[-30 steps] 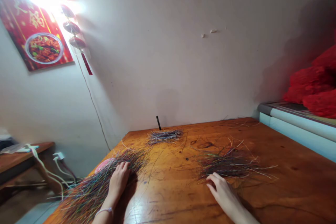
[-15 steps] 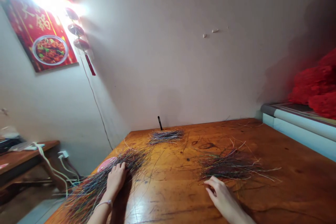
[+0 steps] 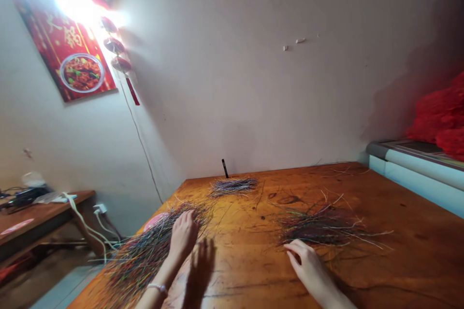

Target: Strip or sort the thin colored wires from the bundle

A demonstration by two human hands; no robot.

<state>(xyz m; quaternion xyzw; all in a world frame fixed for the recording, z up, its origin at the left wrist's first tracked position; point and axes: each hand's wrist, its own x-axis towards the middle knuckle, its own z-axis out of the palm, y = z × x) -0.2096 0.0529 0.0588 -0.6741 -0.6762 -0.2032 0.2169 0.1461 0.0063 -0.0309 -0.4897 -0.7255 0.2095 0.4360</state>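
My left hand lies open on a big heap of coloured strands on the wooden table, while my right hand, loosely curled and empty, rests just below a smaller heap.

Open table runs toward 12 o'clock between my left hand and right hand; a strand pile blocks 1 o'clock, and a small bundle sits farther up at 12.
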